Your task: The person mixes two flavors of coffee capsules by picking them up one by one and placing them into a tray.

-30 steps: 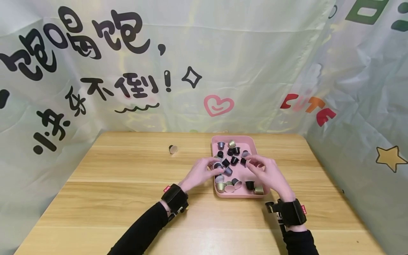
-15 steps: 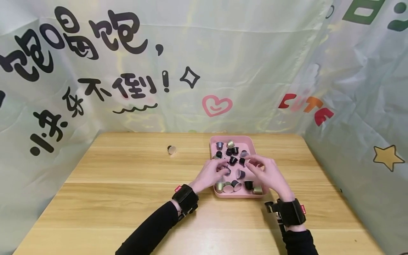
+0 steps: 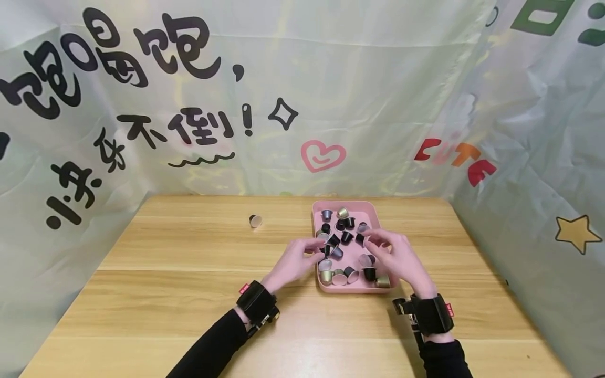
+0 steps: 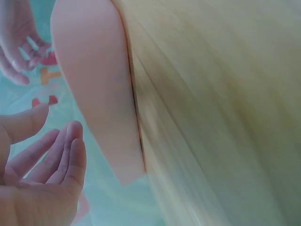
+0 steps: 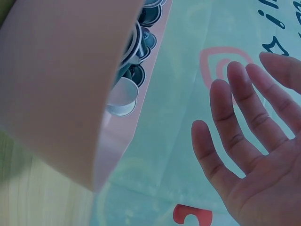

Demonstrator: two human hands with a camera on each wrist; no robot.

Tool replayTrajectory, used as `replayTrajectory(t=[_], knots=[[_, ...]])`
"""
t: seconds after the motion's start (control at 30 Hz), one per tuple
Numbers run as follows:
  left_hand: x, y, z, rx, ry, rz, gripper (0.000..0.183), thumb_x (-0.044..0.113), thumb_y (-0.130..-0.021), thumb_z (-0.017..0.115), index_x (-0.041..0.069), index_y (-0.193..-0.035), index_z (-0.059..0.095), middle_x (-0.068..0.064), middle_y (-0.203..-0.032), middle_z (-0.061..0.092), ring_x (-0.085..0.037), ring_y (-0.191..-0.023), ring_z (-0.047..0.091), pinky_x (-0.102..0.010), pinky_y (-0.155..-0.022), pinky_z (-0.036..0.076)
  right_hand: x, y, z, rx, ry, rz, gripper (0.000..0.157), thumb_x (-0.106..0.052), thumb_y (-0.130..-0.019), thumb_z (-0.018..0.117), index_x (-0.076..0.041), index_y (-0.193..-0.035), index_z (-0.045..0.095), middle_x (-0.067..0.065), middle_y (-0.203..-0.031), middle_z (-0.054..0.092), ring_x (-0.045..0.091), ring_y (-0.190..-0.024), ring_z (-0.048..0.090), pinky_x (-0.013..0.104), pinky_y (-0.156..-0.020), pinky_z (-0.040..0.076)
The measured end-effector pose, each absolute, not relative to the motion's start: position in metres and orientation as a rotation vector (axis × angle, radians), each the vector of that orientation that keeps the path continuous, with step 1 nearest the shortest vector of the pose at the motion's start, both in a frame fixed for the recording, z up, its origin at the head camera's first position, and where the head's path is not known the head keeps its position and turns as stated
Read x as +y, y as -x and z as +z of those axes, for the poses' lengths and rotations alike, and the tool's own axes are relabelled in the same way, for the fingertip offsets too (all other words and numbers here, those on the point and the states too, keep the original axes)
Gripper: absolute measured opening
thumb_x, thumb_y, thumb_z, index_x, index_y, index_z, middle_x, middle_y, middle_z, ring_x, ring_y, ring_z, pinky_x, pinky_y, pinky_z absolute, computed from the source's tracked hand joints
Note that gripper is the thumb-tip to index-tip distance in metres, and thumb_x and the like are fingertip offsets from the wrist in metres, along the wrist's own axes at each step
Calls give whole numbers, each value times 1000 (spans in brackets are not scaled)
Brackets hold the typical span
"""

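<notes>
Several coffee capsules, black, purple-grey and gold, lie scattered in a pink tray [image 3: 347,202] on the wooden table. My left hand [image 3: 294,261] hovers at the tray's left side, its fingertips overlapping a black capsule [image 3: 326,251] in the head view. The left wrist view shows the thumb and fingers of that hand apart, nothing between them. Over the tray's right edge is my right hand [image 3: 400,257], fingers spread and loosely bent, as the right wrist view shows. A capsule with a pale lid [image 3: 365,261] lies left of its palm, beside a black one [image 3: 369,274].
One lone capsule [image 3: 256,221] lies on the table [image 3: 189,294] left of the tray. Printed cloth [image 3: 378,94] hangs behind the table and at both sides. The tray's raised wall [image 5: 56,89] hides most capsules in the right wrist view.
My left hand reached right over the tray, then drew back left. A pale-lidded capsule appeared in the tray's middle and now lies further right. The right hand has stayed in place.
</notes>
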State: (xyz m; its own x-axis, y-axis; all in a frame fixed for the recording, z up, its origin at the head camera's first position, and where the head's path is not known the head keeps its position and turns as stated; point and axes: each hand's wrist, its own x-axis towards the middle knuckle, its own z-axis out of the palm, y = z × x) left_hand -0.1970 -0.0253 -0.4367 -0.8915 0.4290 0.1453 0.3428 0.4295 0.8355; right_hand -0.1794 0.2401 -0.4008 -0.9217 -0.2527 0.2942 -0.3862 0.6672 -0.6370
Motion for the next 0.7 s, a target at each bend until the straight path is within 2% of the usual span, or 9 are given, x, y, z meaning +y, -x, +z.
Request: replayTrajectory(t=[0.13, 0.27, 0.5, 0.7], knots=[[-45, 192, -438, 2591, -666, 1473, 42, 13, -96, 65, 2, -136, 59, -17, -129, 68, -30, -117, 66, -48, -105, 52, 236, 181, -401, -2729, -528, 1066, 28, -16, -97, 66, -5, -123, 69, 10, -101, 76, 17, -86, 67, 30, -78, 55], [-67, 189, -442, 2629, -617, 1483, 40, 12, -95, 65, 1, -134, 60, -15, -126, 70, -28, -115, 67, -48, -105, 52, 228, 183, -396, -2763, -588, 1015, 30, -22, -99, 64, -9, -125, 68, 7, -109, 76, 16, -87, 66, 28, -77, 53], [-104, 184, -447, 2683, -528, 1530, 36, 11, -95, 65, -3, -128, 63, -16, -118, 73, -29, -109, 69, -48, -101, 53, 196, 196, -378, -2723, -872, 934, 24, -15, -95, 68, -10, -119, 71, -1, -94, 73, 9, -82, 63, 27, -73, 53], [-127, 182, -446, 2667, -380, 1451, 42, 16, -99, 62, -6, -134, 58, -23, -131, 66, -38, -121, 63, -52, -107, 49, 169, 210, -374, -2725, -1026, 886, 24, -15, -97, 67, -13, -120, 69, -1, -93, 71, 9, -83, 64, 24, -76, 53]])
